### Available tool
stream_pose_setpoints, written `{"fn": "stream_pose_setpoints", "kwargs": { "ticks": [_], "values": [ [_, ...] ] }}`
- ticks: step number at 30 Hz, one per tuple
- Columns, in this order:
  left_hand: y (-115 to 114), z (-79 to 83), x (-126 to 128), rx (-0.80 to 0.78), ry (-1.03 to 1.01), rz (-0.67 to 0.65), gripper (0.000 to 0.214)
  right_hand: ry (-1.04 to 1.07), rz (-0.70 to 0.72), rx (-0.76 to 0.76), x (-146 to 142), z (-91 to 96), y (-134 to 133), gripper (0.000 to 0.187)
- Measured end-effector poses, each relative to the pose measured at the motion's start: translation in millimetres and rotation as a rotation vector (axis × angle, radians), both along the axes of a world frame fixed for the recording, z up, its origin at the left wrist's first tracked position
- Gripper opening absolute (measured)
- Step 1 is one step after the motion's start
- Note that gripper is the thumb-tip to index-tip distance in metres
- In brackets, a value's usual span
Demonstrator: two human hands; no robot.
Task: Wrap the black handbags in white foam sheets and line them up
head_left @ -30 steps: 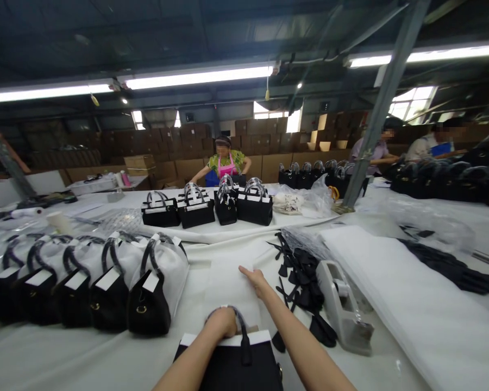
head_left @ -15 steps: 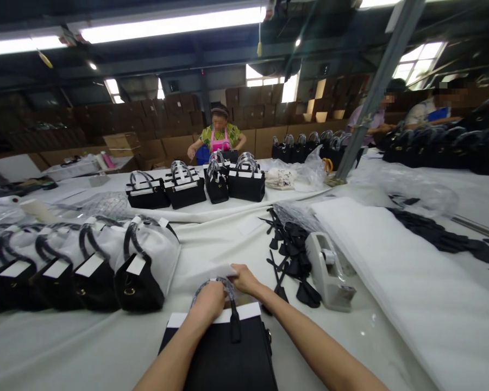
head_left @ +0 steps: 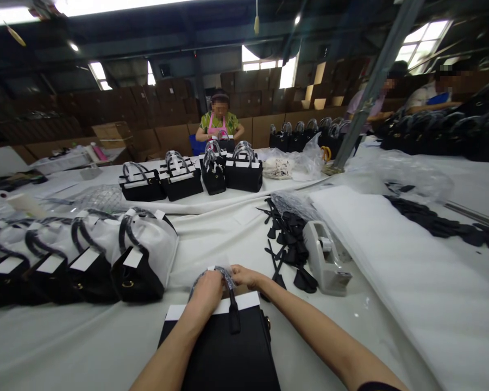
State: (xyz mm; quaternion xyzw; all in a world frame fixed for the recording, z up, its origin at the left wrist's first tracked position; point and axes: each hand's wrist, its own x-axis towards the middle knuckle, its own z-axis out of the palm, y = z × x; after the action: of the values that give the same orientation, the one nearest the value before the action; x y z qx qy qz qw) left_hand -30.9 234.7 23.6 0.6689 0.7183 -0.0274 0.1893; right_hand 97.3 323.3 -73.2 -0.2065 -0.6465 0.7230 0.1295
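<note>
A black handbag (head_left: 236,347) stands upright on the table right in front of me, with white strips (head_left: 246,300) along its top edge. Clear film wraps its arched handle (head_left: 230,281). Beside the handle, my left hand (head_left: 209,288) is closed over the bag's opening; its fingertips are hidden. My right hand (head_left: 244,276) is closed at the far side of the handle, thumb and fingers pinching a thin, whitish see-through sheet (head_left: 220,263). Much of that sheet is hidden behind the hands and handle.
Wrapped black handbags (head_left: 136,266) stand in a row at left. To the right lie black straps (head_left: 289,239), a tape dispenser (head_left: 326,260) and a stack of white foam sheets (head_left: 391,260). More handbags (head_left: 244,176) and a co-worker (head_left: 219,119) are across the table.
My right hand has come slightly closer to the handle with the thin sheet. The left hand stays by the handle. The whole view has tilted down a little.
</note>
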Motion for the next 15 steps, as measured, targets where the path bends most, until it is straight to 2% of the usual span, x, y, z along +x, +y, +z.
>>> {"fn": "stream_pose_setpoints", "kwargs": {
  "ticks": [6,11,15],
  "values": [
    [-2.9,6.4,3.7,0.014,0.018,0.024,0.020,-0.050,0.007,-0.074,8.6,4.1,-0.4,0.015],
    [-5.3,7.3,0.4,0.010,0.051,0.057,0.020,-0.133,0.041,-0.048,17.2,9.7,-2.2,0.017],
    [-2.8,1.2,-2.8,-0.025,0.017,-0.005,0.020,-0.167,0.034,-0.015,18.0,15.0,-5.7,0.007]
  ]
}}
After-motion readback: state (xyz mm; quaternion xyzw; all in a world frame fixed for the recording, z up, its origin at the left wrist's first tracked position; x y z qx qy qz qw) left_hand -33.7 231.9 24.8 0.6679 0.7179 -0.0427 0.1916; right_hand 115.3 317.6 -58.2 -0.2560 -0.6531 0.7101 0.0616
